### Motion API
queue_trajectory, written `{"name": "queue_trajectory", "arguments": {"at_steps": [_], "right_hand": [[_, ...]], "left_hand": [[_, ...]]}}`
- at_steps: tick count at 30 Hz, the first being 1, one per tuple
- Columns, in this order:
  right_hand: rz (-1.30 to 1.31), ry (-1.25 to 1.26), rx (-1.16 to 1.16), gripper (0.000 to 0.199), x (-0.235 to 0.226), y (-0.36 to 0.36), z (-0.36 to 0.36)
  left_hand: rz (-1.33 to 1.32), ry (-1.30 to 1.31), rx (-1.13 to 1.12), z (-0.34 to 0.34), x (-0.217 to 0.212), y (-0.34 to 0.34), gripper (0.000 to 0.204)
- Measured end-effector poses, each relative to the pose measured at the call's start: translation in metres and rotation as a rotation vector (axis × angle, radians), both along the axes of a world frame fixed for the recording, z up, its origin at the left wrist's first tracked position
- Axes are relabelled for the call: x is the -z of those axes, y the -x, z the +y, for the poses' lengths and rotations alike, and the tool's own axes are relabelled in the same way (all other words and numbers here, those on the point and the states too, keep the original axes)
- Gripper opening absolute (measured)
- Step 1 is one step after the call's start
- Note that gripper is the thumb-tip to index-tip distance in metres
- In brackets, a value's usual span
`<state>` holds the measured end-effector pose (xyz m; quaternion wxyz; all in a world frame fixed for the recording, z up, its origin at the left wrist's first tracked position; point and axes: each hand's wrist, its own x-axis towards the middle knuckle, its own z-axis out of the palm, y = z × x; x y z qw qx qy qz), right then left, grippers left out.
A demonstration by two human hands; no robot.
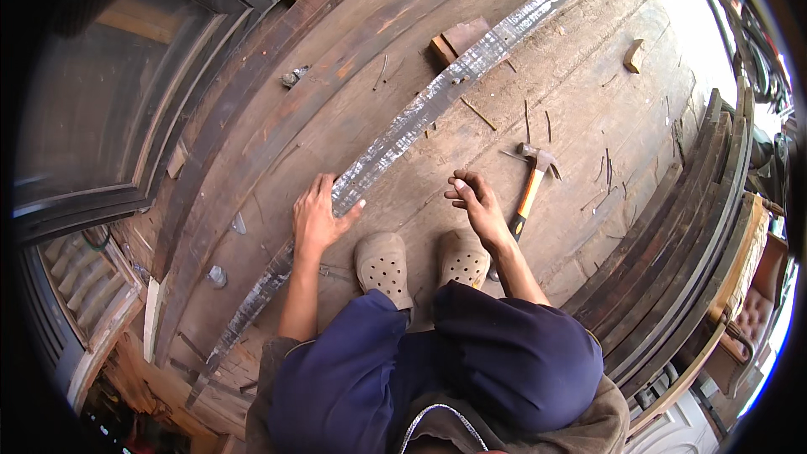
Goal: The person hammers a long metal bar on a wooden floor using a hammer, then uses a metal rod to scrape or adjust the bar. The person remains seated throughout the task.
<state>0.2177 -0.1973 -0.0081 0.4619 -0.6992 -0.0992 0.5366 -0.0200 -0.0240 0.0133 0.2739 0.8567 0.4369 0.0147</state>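
I am squatting on a wide wooden platform (572,92). My left hand (318,217) lies flat with fingers spread on a long grey metal strip (437,97) that runs diagonally across the boards. My right hand (472,197) hovers above the wood to the right of the strip, its fingers curled; whether it pinches something small I cannot tell. A hammer (531,185) with an orange and black handle lies on the boards just right of that hand. My beige perforated clogs (382,265) stand below both hands.
Several loose nails (527,120) lie scattered on the boards around the hammer. Small wood blocks (458,40) rest beside the strip farther away, another block (635,55) sits at the right. Dark curved planks (672,252) are stacked along the right edge.
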Motion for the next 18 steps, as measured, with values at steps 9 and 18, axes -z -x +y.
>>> {"name": "queue_trajectory", "arguments": {"at_steps": [9,18], "right_hand": [[-0.05,-0.044,-0.033,0.037,-0.014,0.011,-0.004],[-0.094,-0.011,-0.209,0.048,-0.025,0.025,-0.008]], "left_hand": [[-0.001,0.056,-0.054,0.004,0.002,0.024,0.064],[-0.683,-0.441,-0.165,-0.097,-0.009,0.054,0.08]]}}
